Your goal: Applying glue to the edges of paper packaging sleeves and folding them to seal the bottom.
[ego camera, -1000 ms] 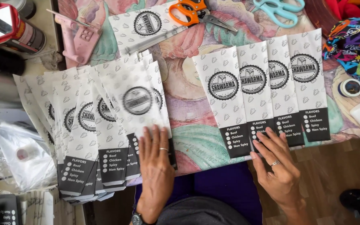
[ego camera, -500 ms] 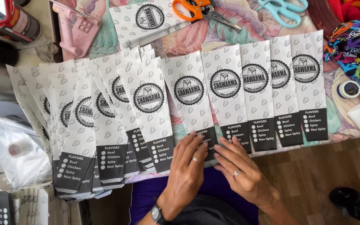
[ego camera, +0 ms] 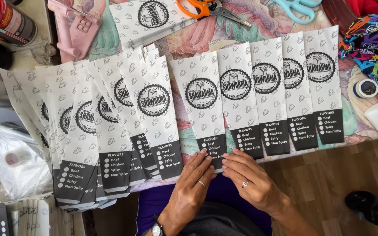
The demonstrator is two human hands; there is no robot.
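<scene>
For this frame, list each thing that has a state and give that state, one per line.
Left hand: flat, fingertips on the newest sleeve's dark end.
Right hand: flat, fingertips on the same sleeve.
Newest paper sleeve: lying flat, leftmost in the row.
Row of paper sleeves: laid flat, overlapping side by side.
Fanned stack of sleeves: spread, overlapping.
Orange scissors: closed.
Teal scissors: lying flat, blades out of view.
Tape roll: lying flat.

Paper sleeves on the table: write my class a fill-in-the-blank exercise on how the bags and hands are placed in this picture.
1. Both the left hand and the right hand touch the ____ end of one paper sleeve.
2. The orange scissors lie near the ____ edge of the picture.
3. The fanned stack of sleeves lies to the ____ of that sleeve.
4. The right hand wears a ____.

Missing words: bottom; top; left; ring
</scene>
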